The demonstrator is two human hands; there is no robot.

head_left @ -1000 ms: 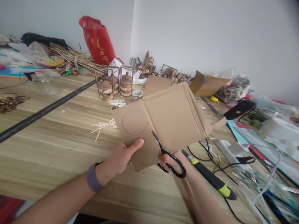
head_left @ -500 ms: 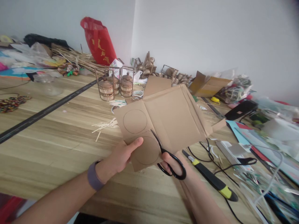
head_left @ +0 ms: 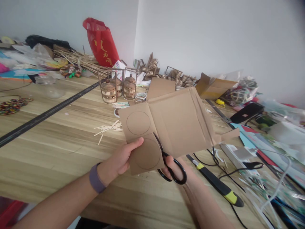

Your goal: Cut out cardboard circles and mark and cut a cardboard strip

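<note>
A creased sheet of brown cardboard [head_left: 179,119] is held up above the wooden table, with two circles drawn on its left part. My left hand [head_left: 126,156] grips that part by its left edge, thumb on top beside the lower circle. In my right hand [head_left: 173,167] are black-handled scissors [head_left: 178,175], my fingers through the loops. Their blades lie along a cut beside the lower circle, near the fold, and point away from me. The lower blade is hidden under the cardboard.
A utility knife [head_left: 214,181] and black cables lie to the right. Thin sticks [head_left: 109,127] are scattered left of the cardboard. Behind stand small bamboo baskets [head_left: 109,90] and a red bag [head_left: 101,43]. A long black strip [head_left: 51,109] crosses the table at left.
The scissor handles have spread a little wider apart. The cardboard's right part has swung slightly to the right, and its lower left corner has shifted left with my left hand.
</note>
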